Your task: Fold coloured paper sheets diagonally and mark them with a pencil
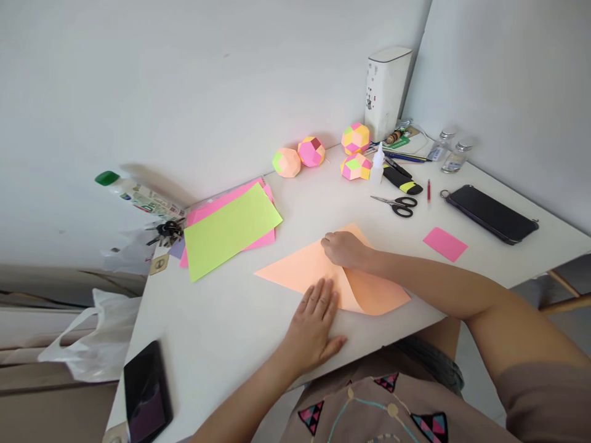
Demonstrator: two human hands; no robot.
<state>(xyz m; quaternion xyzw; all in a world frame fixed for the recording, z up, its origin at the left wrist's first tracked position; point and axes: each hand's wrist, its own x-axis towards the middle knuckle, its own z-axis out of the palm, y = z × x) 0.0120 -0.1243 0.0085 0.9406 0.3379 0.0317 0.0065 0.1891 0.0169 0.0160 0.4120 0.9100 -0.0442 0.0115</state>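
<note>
Peach paper point(307, 266) lies on the white table point(217, 344) in the head view, pointed at its left end, with a raised, curled flap under the right forearm. The left hand point(314, 326) rests flat on its near edge, fingers straight and gripping nothing; the right hand point(346, 248) sits on its far part with fingers curled in, though I cannot tell whether they pinch the sheet or press it. Left of the peach paper, a lime sheet point(231, 231) overlaps pink paper point(261, 242), and farther left leans a green-capped bottle point(148, 198) whose label is too small and slanted to read. Beyond the peach paper stand four patchwork paper balls point(311, 151) and a white box point(388, 92) with small dark marks, none legible. To its right are scissors point(401, 206), a pink slip point(446, 243) and a black case point(492, 212) near the table's right edge. Bare tabletop separates the peach paper from the phone point(146, 391) at its near left; toward the person, the table's front edge runs close by the sheet.
</note>
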